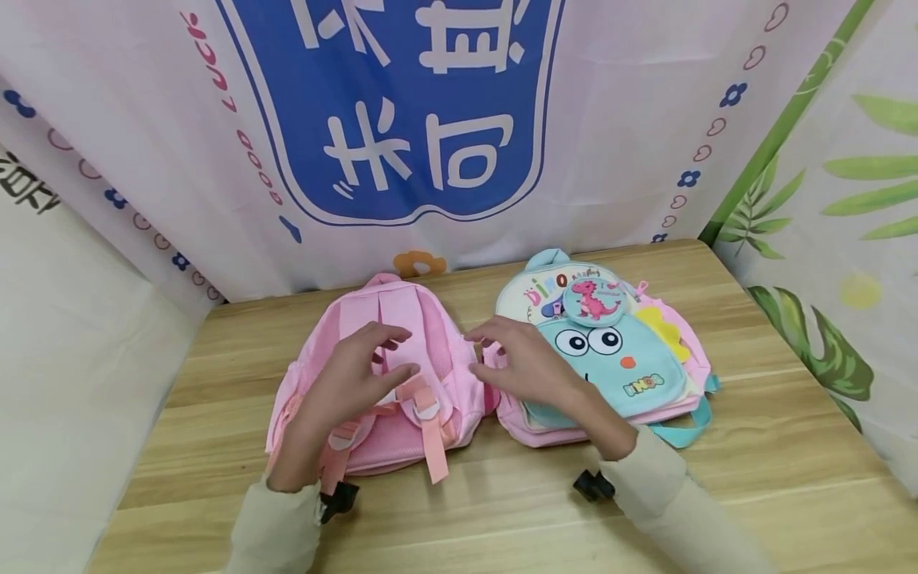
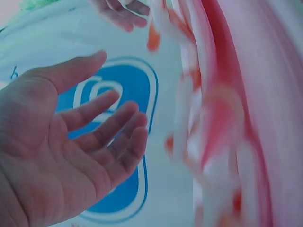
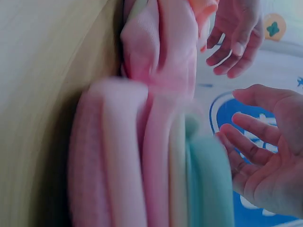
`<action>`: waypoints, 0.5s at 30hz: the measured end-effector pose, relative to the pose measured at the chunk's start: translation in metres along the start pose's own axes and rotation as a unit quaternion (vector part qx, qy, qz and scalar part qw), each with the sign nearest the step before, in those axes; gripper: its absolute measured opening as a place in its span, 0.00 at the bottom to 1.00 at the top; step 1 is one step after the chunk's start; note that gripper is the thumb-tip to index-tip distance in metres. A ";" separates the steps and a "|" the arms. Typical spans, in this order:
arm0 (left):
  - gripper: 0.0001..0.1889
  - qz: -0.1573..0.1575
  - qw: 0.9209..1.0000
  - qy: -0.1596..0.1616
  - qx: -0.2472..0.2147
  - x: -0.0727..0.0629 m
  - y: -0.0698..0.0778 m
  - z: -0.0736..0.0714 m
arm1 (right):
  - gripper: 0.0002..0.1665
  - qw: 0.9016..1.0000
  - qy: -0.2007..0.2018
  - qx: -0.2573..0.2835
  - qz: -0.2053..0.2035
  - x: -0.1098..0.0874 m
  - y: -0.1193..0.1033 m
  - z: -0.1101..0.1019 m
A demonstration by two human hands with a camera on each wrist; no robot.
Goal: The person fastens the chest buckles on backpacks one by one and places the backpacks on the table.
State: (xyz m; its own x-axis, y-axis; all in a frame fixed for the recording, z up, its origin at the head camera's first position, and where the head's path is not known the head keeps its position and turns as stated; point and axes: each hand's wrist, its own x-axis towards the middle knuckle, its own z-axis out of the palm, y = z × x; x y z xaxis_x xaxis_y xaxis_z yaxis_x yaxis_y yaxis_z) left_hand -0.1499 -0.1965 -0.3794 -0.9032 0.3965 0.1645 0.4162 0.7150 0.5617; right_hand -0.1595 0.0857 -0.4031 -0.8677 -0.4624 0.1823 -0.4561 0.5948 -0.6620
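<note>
Two children's backpacks lie on a wooden table. The pink backpack [image 1: 423, 343] on the left has its strap side up, with salmon webbing and buckles [image 1: 428, 408]. The dinosaur backpack [image 1: 624, 367] on the right shows its teal front pocket with eyes and a round dino patch [image 1: 594, 301]. My left hand [image 1: 355, 371] hovers over the pink backpack, fingers loosely bent and apart from the thumb. My right hand [image 1: 527, 359] hovers by the dinosaur backpack's left edge, also loosely bent. In both wrist views the palms hold nothing.
Wood-grain table [image 1: 516, 518] extends in front of the bags. A printed curtain [image 1: 610, 143] with a blue sign hangs right behind the table's back edge. A teal strap [image 1: 692, 430] trails off the dinosaur backpack's right side.
</note>
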 end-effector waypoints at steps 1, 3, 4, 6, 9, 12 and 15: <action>0.25 0.000 1.000 0.004 -0.005 0.003 0.004 0.003 | 0.26 1.000 0.007 -0.002 0.006 -0.003 0.004 -0.003; 0.26 -0.001 1.000 0.010 -0.018 0.008 0.012 0.008 | 0.27 1.000 0.020 -0.008 0.019 -0.009 0.011 -0.011; 0.26 0.000 1.000 0.012 -0.021 0.011 0.016 0.011 | 0.28 0.999 0.026 -0.010 0.025 -0.013 0.014 -0.014; 0.27 0.001 0.999 0.018 -0.030 0.016 0.024 0.016 | 0.29 0.999 0.038 -0.013 0.036 -0.018 0.021 -0.022; 0.28 0.001 0.999 0.026 -0.043 0.023 0.035 0.023 | 0.30 0.997 0.053 -0.024 0.044 -0.025 0.030 -0.034; 0.30 -0.014 0.997 0.028 -0.066 0.028 0.045 0.030 | 0.31 0.996 0.064 -0.030 0.050 -0.030 0.036 -0.044; 0.33 -0.039 0.995 0.021 -0.085 0.034 0.055 0.036 | 0.32 0.995 0.067 -0.039 0.066 -0.035 0.042 -0.054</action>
State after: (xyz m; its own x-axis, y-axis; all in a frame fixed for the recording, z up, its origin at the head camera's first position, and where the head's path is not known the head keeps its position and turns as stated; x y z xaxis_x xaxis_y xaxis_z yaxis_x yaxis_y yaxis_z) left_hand -0.1535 -0.1231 -0.3720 -0.9370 0.3170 0.1468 0.3244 0.6336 0.7024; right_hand -0.1590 0.1618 -0.3979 -0.9371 -0.2883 0.1966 -0.3461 0.6958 -0.6293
